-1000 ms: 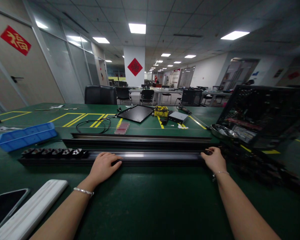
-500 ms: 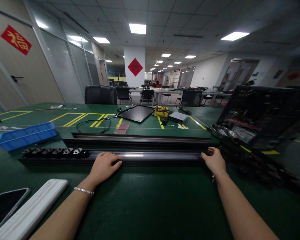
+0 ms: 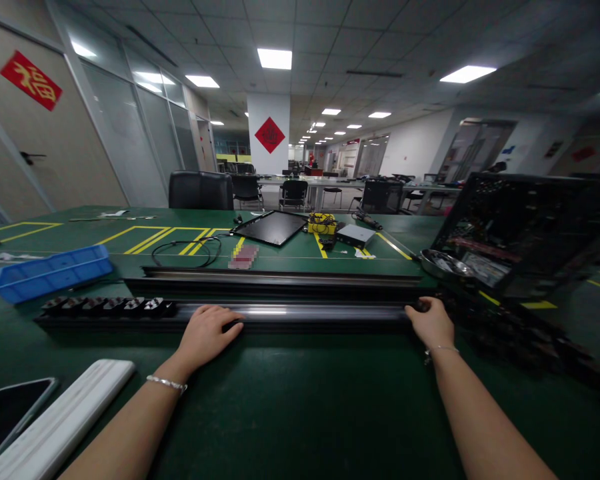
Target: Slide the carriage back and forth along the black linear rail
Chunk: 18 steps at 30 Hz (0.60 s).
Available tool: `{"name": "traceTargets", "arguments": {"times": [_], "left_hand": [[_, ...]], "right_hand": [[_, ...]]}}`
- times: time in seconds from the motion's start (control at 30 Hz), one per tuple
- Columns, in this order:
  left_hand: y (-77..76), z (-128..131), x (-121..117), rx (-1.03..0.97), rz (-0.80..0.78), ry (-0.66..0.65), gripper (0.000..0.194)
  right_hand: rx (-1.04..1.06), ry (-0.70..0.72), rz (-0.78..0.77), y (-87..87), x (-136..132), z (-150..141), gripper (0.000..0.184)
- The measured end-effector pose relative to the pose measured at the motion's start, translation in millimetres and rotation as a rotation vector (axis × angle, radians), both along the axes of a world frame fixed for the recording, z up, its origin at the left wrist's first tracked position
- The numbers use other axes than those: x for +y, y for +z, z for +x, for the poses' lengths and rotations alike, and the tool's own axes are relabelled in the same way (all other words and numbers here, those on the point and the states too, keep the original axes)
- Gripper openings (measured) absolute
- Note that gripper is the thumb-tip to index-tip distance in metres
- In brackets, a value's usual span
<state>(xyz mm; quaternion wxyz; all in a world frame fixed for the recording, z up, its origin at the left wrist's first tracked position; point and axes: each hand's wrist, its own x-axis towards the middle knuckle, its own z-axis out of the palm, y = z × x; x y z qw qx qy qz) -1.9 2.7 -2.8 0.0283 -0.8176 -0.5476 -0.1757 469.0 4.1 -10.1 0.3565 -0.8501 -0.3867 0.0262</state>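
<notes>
My left hand [image 3: 207, 335] lies on a long black-and-silver metal rail [image 3: 300, 313], its fingers curled over the near edge. My right hand [image 3: 433, 325] grips the same rail at its right end. A bracelet circles each wrist. At the rail's left end sits a row of several dark blocks [image 3: 107, 306] with shiny tops. A second long dark rail [image 3: 280, 281] lies parallel just behind, touched by neither hand.
A blue plastic parts bin [image 3: 50, 273] stands left of the rails. A white wrist pad [image 3: 55, 420] and a dark tablet [image 3: 10, 420] lie near me. To the right are a metal bowl [image 3: 445, 263] and an open computer case [image 3: 520, 233]. A black panel [image 3: 270, 228] lies beyond.
Both hands stay on the rail. The view has shifted only slightly.
</notes>
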Motion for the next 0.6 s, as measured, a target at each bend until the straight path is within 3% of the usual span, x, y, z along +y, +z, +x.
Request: {"name": "traceTargets", "arguments": {"times": [0.6], "left_hand": [[1.0,1.1,0.2,0.021,-0.019,0.005,0.032]], "right_hand": [[-0.006,-0.036,0.086,-10.4,5.9,12.5,0.041]]}}
